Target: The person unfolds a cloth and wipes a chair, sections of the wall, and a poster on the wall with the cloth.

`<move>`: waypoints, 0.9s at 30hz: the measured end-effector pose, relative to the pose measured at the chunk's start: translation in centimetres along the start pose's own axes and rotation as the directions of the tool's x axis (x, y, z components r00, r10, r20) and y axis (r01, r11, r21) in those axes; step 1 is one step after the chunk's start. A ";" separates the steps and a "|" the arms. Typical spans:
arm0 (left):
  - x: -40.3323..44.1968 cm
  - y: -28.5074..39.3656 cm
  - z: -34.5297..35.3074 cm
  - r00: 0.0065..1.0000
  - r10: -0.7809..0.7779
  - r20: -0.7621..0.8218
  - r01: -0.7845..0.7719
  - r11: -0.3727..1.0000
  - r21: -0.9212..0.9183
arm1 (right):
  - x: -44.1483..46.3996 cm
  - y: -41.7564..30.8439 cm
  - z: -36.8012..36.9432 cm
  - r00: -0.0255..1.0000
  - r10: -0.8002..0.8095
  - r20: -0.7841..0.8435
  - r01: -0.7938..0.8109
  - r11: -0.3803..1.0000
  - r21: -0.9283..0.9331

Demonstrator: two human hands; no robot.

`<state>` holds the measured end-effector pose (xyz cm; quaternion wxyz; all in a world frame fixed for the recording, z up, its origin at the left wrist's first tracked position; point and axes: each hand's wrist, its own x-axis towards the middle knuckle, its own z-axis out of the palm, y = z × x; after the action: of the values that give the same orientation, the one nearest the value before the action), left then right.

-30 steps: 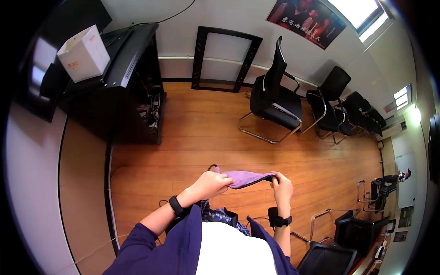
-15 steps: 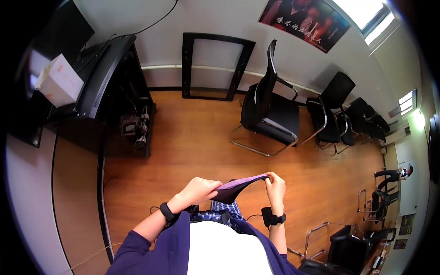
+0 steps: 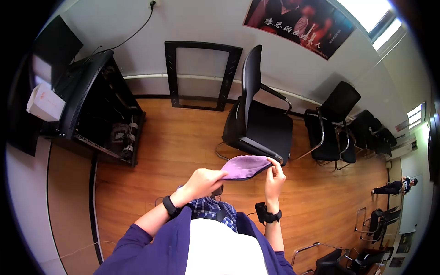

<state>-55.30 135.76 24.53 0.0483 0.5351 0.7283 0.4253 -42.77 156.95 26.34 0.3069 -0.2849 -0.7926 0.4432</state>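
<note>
A purple cloth (image 3: 246,167) with a dark border along its lower edge is stretched between my two hands, in front of my body. My left hand (image 3: 206,181) pinches its left end. At the other end, my right hand (image 3: 274,178) grips the upper right corner between thumb and fingers. The purple face is turned up toward me, and the back of the cloth is hidden. Both wrists wear black bands.
A black chair (image 3: 261,123) stands just beyond the cloth, with more chairs (image 3: 332,121) along the wall. At the left is an open black cabinet (image 3: 103,110) with a white box (image 3: 46,103). A dark frame (image 3: 172,75) leans on the wall. Far right, a person (image 3: 396,187) stands.
The cloth has been raised and turned, showing a broad purple face where mostly its dark side showed before. My view has shifted, and I am nearer the black chair.
</note>
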 end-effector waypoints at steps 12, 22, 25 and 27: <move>13.2 -5.3 1.5 0.963 -0.056 -0.265 0.007 0.983 -0.183 | 14.7 -0.6 4.3 0.927 -0.359 0.108 0.357 0.933 0.036; 24.0 -13.4 1.9 0.966 -0.162 -0.200 0.109 0.961 -0.254 | 31.4 1.3 17.0 0.514 -0.426 0.744 0.768 0.615 -0.178; 24.5 -15.7 1.9 0.973 -0.182 -0.142 0.130 0.940 -0.316 | 31.3 2.4 18.3 0.516 -0.316 0.796 0.746 0.623 -0.236; 25.1 -16.5 2.2 0.990 -0.115 -0.082 0.082 0.943 -0.324 | 31.5 2.6 18.1 0.523 -0.249 0.815 0.698 0.673 -0.243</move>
<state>-76.96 156.50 21.73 0.1190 0.4612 0.6771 0.5609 -76.17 171.30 23.87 -0.0138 0.0801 -0.9830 0.1645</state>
